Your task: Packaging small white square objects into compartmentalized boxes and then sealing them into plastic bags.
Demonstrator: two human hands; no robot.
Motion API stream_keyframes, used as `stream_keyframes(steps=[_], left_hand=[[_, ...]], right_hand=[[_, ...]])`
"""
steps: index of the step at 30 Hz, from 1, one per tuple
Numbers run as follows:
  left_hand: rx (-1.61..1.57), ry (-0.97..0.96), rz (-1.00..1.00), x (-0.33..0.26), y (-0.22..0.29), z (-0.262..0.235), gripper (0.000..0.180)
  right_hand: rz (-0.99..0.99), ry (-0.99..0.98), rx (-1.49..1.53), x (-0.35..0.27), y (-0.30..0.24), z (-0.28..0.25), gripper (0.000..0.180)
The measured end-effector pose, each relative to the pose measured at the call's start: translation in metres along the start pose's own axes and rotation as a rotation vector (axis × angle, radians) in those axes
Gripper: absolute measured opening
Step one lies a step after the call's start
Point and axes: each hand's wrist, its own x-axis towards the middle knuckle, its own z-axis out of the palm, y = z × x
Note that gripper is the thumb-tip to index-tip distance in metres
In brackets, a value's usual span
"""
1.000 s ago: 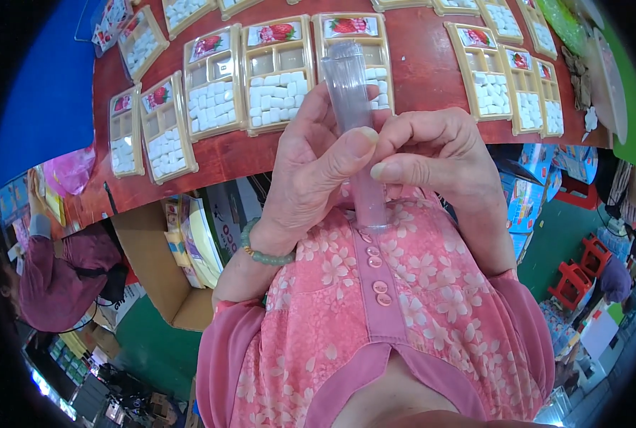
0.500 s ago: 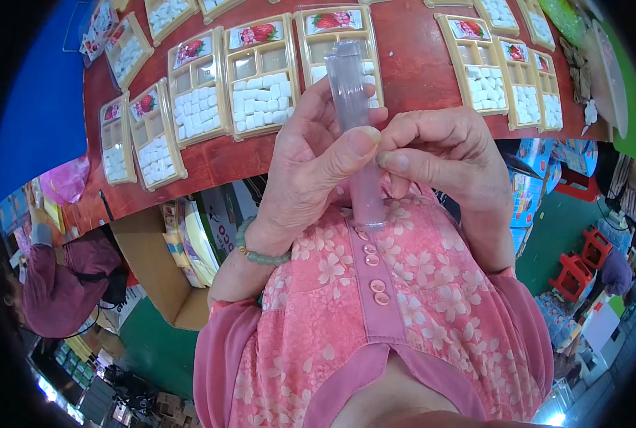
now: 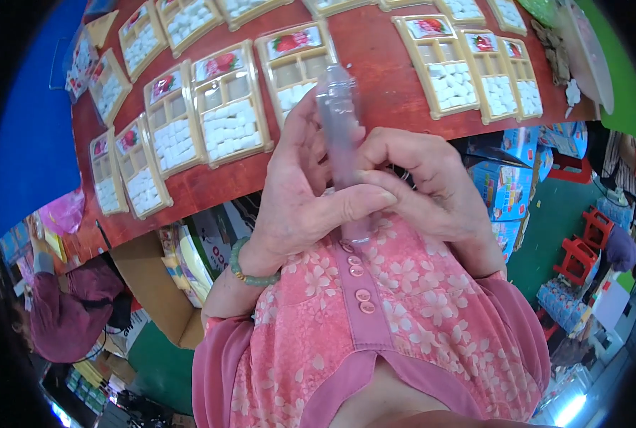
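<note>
Upright in front of my chest is a clear plastic tube or roll (image 3: 337, 96), partly smeared by motion. My left hand (image 3: 293, 200) is wrapped round it from the left, thumb laid across its lower part. My right hand (image 3: 428, 182) is closed against the tube's right side, fingertips pinched near the left thumb. Whether a film edge or some small thing is in that pinch, I cannot make out. Beyond the hands lies a beige compartment tray (image 3: 261, 53) with small white blocks and a strawberry-printed packet; the left fingers partly cover it.
Several similar filled trays (image 3: 229, 93) stand on the red table (image 3: 382, 78), left and right. An open cardboard box (image 3: 143, 278) sits below the table's edge at left. Blue printed packages (image 3: 503, 192) are under it at right. A person in purple (image 3: 72, 307) is at far left.
The view has shifted, so the trays sit lower and further left. My left thumb has come down across the tube to the right fingertips. The tube remains between my hands.
</note>
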Motion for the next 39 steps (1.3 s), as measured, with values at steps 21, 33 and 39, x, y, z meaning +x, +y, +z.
stream_keyframes(steps=[21,33,39], left_hand=[[0.194,0.061,-0.156,0.036,-0.005,0.041,0.083],[0.062,0.069,-0.205,0.044,0.001,0.048,0.068],[-0.045,-0.002,-0.216,0.048,0.0,0.041,0.066]], right_hand=[[0.213,0.409,0.534,-0.032,0.008,-0.042,0.013],[0.054,0.466,0.54,-0.032,0.037,-0.057,0.013],[0.046,0.496,0.653,-0.031,0.046,-0.068,0.015]])
